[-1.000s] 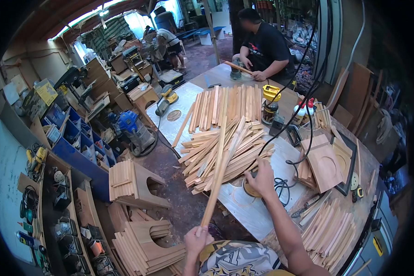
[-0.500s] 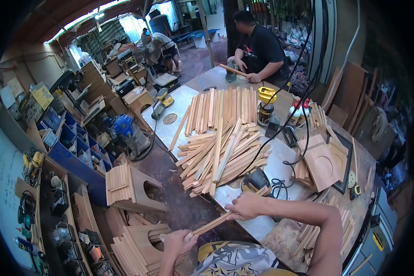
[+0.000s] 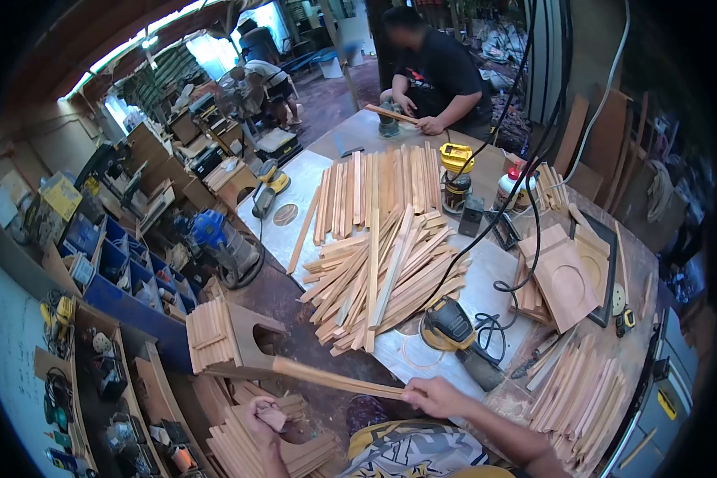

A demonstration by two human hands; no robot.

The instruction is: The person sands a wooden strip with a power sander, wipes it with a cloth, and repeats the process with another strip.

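Near the bottom centre, my right hand (image 3: 436, 397) is closed round the near end of a long wooden strip (image 3: 338, 378). The strip slants up to the left, its far end close to a wooden stool (image 3: 243, 338). Lower left, my left hand (image 3: 264, 421) has its fingers curled round a small pinkish block (image 3: 271, 416). Beyond my hands lies a crossed heap of wooden strips (image 3: 382, 279) on the table (image 3: 486, 279). A yellow and black sander (image 3: 448, 320) rests right of the heap.
Across the table a person (image 3: 446, 76) in a dark shirt holds a strip by a sander. Cables hang at the right. Another sander (image 3: 272, 183) lies at the table's left. More strips (image 3: 581, 390) lie at lower right; a blue vacuum (image 3: 215, 235) stands left.
My right hand has moved slightly right and down, and the strip now reaches farther left. My left hand has come off the strip and moved left and down. The view has shifted slightly.
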